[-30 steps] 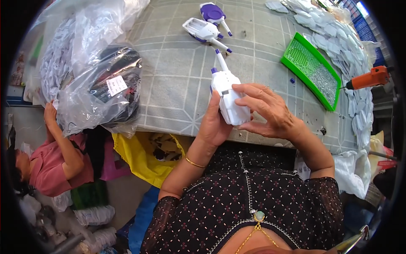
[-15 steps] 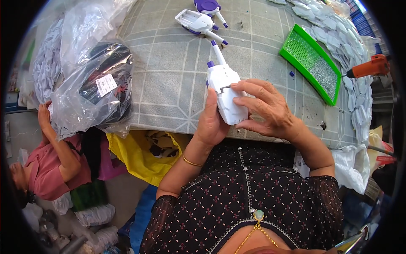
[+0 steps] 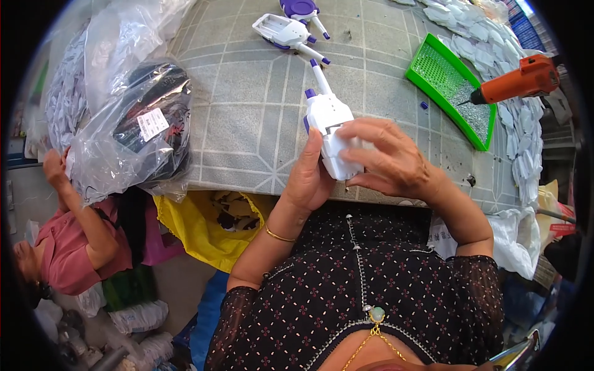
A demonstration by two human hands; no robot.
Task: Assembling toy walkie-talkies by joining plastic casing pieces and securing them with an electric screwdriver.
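Observation:
My left hand (image 3: pixel 307 179) is closed around a white toy walkie-talkie (image 3: pixel 329 111), its thumb along one side. The toy points away from me, with a purple-tipped antenna and a purple knob at its far end. My right hand (image 3: pixel 399 154) grips a white cover (image 3: pixel 337 145) at the toy's near part, fingers on top and thumb at the lower end. Its fingertips are slightly blurred. Beyond lie a white toy body (image 3: pixel 281 31) with an open recess and another toy with a purple round part (image 3: pixel 299 8).
A green tray (image 3: pixel 427 86) of small screws is at the right, an orange electric screwdriver (image 3: pixel 516 80) over it. White plastic parts (image 3: pixel 526 130) are heaped beyond. A clear bag (image 3: pixel 117 142) of dark things lies left. A co-worker in pink (image 3: pixel 86 247) sits there. A yellow sack (image 3: pixel 185 226) hangs below the table edge.
My right fingers have shifted slightly over the cover. The electric screwdriver has swung left over the tray. The co-worker's hand has moved slightly left.

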